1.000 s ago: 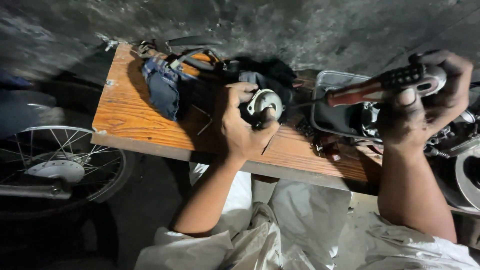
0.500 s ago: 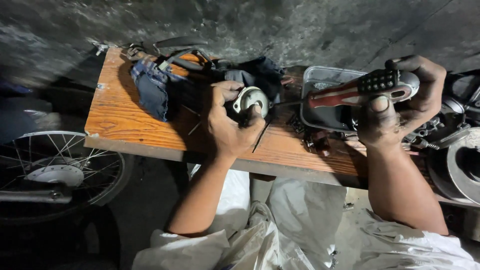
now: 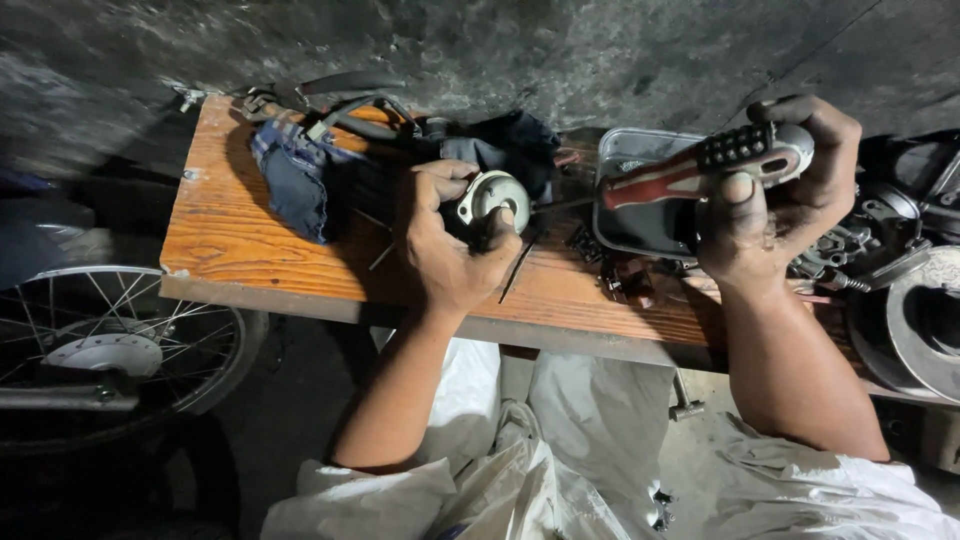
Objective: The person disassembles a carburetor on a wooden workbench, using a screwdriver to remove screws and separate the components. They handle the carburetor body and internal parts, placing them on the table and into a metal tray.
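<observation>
1. Far left, below the surface (image 3: 260, 250), a spoked wheel (image 3: 100, 340) stood on the floor; a blue cloth bundle (image 3: 295, 180) lay on the planks, apart from my work.
2. My left hand (image 3: 450, 240) had its grip closed around a small round metal part (image 3: 492, 195), pressed down near the middle of the surface with its pale round face turned up toward me.
3. A thin dark rod (image 3: 520, 268) lay loose on the wood just beside that hand.
4. The screwdriver (image 3: 700, 170) ran nearly level, its long axis left to right, red-and-black handle to the right and shaft pointing left at the part. The shaft was dark against the shadow, so I could not tell if the tip was seated.
5. My right hand (image 3: 790, 200) held a full grip round the handle end, above a metal tray (image 3: 640, 150).
6. Judging by this, the work was midway: part steadied and tool aimed, but the part was not opened and no removed screws were clearly visible.
7. Far right sat greasy engine parts (image 3: 900, 290).
</observation>
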